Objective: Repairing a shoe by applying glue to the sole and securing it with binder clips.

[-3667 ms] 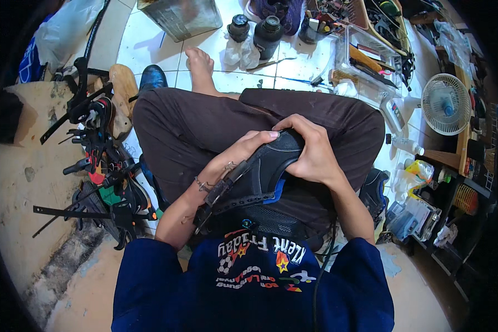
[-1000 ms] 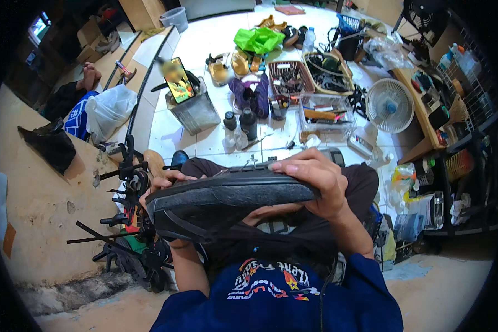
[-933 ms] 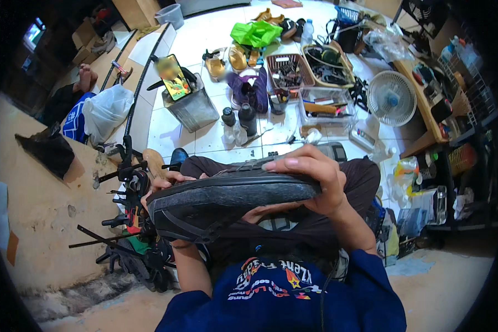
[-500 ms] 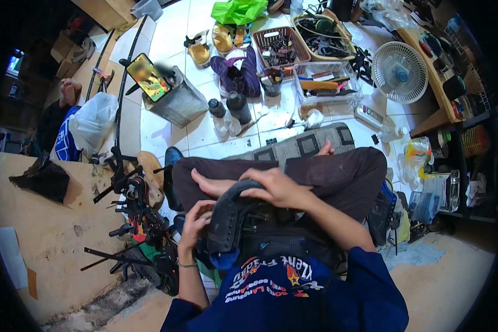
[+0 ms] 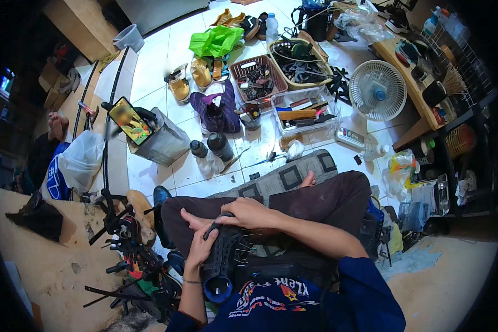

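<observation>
A dark lace-up shoe [image 5: 222, 257] with eyelets and a blue-lined opening lies over my lap, its opening toward my shirt. My left hand [image 5: 201, 243] is closed around its left side near the far end. At that same end, the bent fingers of my right hand [image 5: 246, 213] grip a dark edge of the shoe. Thin pale strands or pins [image 5: 242, 249] stick out along its right side; which they are, I cannot tell. The underside is hidden.
Beyond my crossed legs lies a patterned grey mat [image 5: 276, 180]. Two dark bottles [image 5: 220, 146], a purple shoe [image 5: 218, 110], a tool box [image 5: 307, 113] and a fan [image 5: 377, 91] stand farther off. A phone [image 5: 130, 122] leans on a metal can. Umbrellas [image 5: 130, 243] crowd my left.
The shoe has turned and lowered in my lap, now showing its eyelets and blue opening. My right hand has moved left to its far end. The view has tilted up and shifted right.
</observation>
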Action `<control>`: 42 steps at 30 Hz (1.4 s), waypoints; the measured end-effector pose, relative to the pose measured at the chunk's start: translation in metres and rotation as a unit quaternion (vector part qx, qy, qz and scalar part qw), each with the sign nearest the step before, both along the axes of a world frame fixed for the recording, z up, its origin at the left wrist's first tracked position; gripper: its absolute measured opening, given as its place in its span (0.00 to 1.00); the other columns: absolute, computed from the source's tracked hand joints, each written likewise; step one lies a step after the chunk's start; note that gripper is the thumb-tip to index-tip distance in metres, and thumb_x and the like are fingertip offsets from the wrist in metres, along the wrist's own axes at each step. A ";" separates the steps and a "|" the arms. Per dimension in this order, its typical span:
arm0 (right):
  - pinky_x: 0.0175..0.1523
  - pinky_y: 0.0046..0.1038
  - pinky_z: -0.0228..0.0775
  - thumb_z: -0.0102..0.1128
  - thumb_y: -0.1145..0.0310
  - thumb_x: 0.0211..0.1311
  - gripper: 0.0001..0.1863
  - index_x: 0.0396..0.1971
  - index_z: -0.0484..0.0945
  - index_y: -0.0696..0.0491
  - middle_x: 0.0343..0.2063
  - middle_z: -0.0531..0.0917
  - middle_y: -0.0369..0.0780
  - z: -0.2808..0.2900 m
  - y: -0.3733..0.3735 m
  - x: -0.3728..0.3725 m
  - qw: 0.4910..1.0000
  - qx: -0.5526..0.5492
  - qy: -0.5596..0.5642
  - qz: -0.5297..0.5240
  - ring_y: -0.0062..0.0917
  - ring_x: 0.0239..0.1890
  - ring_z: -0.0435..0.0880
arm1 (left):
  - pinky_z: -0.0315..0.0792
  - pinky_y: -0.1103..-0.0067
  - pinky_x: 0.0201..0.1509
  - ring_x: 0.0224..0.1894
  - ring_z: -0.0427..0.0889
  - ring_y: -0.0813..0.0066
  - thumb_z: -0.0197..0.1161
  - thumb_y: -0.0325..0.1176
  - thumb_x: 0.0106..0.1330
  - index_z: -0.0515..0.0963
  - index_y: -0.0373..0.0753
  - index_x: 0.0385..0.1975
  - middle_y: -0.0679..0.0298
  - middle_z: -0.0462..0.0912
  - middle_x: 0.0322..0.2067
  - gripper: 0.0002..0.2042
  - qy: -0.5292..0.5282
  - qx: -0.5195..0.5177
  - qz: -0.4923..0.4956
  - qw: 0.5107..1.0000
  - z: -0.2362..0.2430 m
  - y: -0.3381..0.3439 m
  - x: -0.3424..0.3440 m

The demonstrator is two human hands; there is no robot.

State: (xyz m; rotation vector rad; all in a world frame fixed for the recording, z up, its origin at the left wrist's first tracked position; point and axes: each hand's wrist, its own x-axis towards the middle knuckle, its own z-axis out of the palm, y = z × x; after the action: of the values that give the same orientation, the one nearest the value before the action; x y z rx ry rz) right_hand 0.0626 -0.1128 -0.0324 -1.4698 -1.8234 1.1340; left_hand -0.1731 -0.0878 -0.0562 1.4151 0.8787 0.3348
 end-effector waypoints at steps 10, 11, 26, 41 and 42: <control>0.22 0.27 0.76 0.58 0.59 0.67 0.15 0.42 0.80 0.56 0.23 0.84 0.44 -0.021 0.158 0.211 0.964 -0.021 -0.038 -0.263 0.24 0.20 0.84 | 0.70 0.80 0.52 0.44 0.79 0.76 0.59 0.47 0.70 0.78 0.28 0.48 0.61 0.83 0.41 0.23 -0.082 -0.094 0.058 0.991 -0.034 0.026 -0.004; 0.30 0.32 0.79 0.59 0.59 0.64 0.17 0.39 0.81 0.60 0.25 0.85 0.45 -0.031 0.173 0.248 0.940 -0.007 -0.109 -0.324 0.31 0.22 0.86 | 0.71 0.80 0.50 0.43 0.80 0.76 0.61 0.50 0.67 0.78 0.26 0.48 0.60 0.83 0.41 0.27 -0.091 -0.113 0.053 0.988 -0.036 0.032 -0.003; 0.47 0.40 0.79 0.50 0.68 0.65 0.14 0.38 0.87 0.53 0.41 0.86 0.48 -0.130 0.309 0.320 0.783 -0.085 -0.359 -0.501 0.42 0.45 0.86 | 0.72 0.79 0.52 0.44 0.81 0.73 0.62 0.57 0.62 0.78 0.24 0.47 0.59 0.84 0.41 0.34 -0.084 -0.147 0.071 0.983 -0.039 0.052 0.004; 0.31 0.29 0.82 0.54 0.67 0.66 0.10 0.34 0.77 0.59 0.36 0.85 0.44 0.012 0.138 0.284 0.822 0.186 0.295 -0.450 0.27 0.33 0.86 | 0.72 0.81 0.52 0.45 0.80 0.76 0.56 0.39 0.71 0.75 0.26 0.53 0.60 0.82 0.45 0.21 -0.164 -0.150 0.050 0.974 -0.049 0.042 -0.006; 0.32 0.30 0.83 0.51 0.68 0.67 0.08 0.38 0.74 0.58 0.41 0.84 0.45 0.013 0.103 0.270 0.825 0.149 0.328 -0.435 0.29 0.35 0.86 | 0.71 0.82 0.53 0.46 0.79 0.76 0.56 0.38 0.71 0.75 0.27 0.54 0.60 0.82 0.46 0.20 -0.164 -0.152 0.046 0.974 -0.050 0.040 -0.008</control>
State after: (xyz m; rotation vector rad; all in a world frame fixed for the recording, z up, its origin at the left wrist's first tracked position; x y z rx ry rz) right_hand 0.3321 -0.0100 -0.0194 -1.2570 -0.6587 0.6855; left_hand -0.1813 -0.0473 -0.1062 1.0021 0.6898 0.4692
